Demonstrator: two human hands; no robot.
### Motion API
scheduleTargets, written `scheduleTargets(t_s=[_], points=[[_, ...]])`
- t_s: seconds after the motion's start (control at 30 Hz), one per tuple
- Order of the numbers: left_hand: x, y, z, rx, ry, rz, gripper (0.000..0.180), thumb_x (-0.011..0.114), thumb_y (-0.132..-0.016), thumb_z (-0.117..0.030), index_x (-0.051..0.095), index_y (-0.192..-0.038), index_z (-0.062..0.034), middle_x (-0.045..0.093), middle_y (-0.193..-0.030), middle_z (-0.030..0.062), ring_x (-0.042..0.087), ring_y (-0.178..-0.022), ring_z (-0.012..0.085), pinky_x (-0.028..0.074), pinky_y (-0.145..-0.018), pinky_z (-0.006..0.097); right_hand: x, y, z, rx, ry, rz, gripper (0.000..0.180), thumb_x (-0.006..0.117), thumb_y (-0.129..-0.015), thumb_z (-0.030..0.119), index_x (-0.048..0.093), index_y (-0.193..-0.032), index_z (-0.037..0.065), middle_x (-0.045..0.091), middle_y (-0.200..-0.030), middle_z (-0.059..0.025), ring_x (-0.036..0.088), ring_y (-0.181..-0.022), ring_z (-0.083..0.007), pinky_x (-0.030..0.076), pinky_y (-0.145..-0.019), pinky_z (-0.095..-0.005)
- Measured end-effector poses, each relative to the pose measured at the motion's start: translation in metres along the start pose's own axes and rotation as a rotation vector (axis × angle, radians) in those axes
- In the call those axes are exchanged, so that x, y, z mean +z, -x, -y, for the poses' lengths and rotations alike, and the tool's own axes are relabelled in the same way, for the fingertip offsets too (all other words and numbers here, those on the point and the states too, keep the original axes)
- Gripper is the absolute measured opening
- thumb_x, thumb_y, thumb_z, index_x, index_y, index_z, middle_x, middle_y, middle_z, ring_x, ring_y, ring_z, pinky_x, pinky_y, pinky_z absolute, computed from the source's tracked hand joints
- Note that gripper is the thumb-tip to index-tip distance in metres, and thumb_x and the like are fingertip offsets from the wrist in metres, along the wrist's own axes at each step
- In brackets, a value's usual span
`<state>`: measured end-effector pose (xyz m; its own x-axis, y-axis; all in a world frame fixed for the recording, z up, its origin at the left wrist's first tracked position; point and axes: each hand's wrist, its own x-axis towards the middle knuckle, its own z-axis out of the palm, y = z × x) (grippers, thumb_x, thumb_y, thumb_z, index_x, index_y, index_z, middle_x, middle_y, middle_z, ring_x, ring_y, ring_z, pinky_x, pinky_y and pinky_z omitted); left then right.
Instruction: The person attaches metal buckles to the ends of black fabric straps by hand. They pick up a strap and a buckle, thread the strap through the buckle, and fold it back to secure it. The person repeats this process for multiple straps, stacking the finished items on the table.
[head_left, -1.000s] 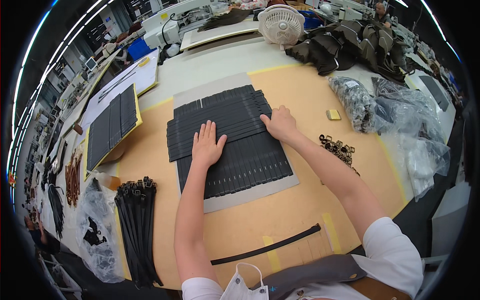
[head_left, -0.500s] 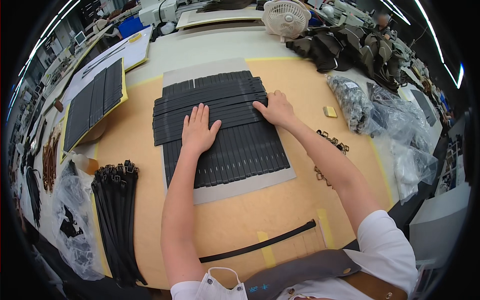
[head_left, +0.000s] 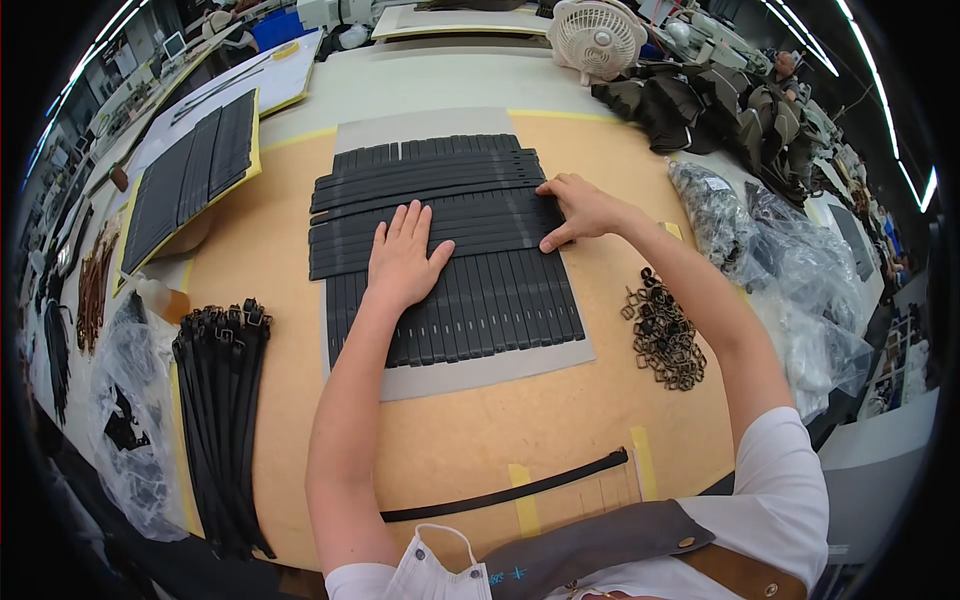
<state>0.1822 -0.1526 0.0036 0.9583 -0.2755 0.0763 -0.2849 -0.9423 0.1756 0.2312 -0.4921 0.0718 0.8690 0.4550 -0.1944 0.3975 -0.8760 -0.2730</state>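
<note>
Black leather straps [head_left: 460, 300] lie side by side in a lengthwise row on a grey board [head_left: 480, 378]. Across them rests a layer of crosswise black straps [head_left: 470, 225], split by a narrow slanted gap at its left. My left hand [head_left: 403, 262] is flat on the lower crosswise straps, its fingers stretched and thumb out to the side. At the right ends of these straps is my right hand [head_left: 588, 208], thumb and fingers spread apart and touching the ends. Some of its fingertips are hard to make out against the dark leather.
Buckled black straps [head_left: 222, 400] are bunched at left, beside a clear plastic bag [head_left: 135, 440]. A tilted board of straps [head_left: 190, 185] stands behind. One strap [head_left: 510, 493] lies near me. Metal buckles [head_left: 668, 340] are piled at right, near bagged hardware [head_left: 710, 205]. A fan [head_left: 597, 42] stands at the back.
My right hand has slid toward me along the strap ends, its thumb now lower and farther from the fingers. The crosswise straps have parted into two groups. My left hand stays flat on them.
</note>
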Motion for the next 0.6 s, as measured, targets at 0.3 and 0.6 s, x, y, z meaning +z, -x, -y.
scheduleTargets(t_s=[0.3,0.6], points=[[0.0,0.0,-0.002,0.026,0.004,-0.005,0.078,0.035,-0.108,-0.061,0.028,-0.166,-0.0087,0.023,-0.174,0.0109,0.017,-0.162,0.0265,0.014,-0.131,0.047,-0.019,-0.032,-0.001,0.119,-0.098,0.232,0.11,0.099,-0.061,0.049,0.052,-0.142,-0.007,0.066,-0.13,-0.0231,0.064,-0.121,-0.0356,0.052,-0.101,-0.0388],[0.006,0.0,-0.001,0.039,-0.011,-0.011,0.079,0.033,-0.109,-0.062,0.028,-0.166,-0.008,0.023,-0.174,0.0116,0.017,-0.162,0.0268,0.015,-0.131,0.048,-0.023,-0.042,0.0,0.173,-0.201,0.444,0.074,0.099,-0.065,0.038,0.071,-0.122,-0.001,0.076,-0.11,-0.0133,0.073,-0.102,-0.026,0.057,-0.089,-0.0383]])
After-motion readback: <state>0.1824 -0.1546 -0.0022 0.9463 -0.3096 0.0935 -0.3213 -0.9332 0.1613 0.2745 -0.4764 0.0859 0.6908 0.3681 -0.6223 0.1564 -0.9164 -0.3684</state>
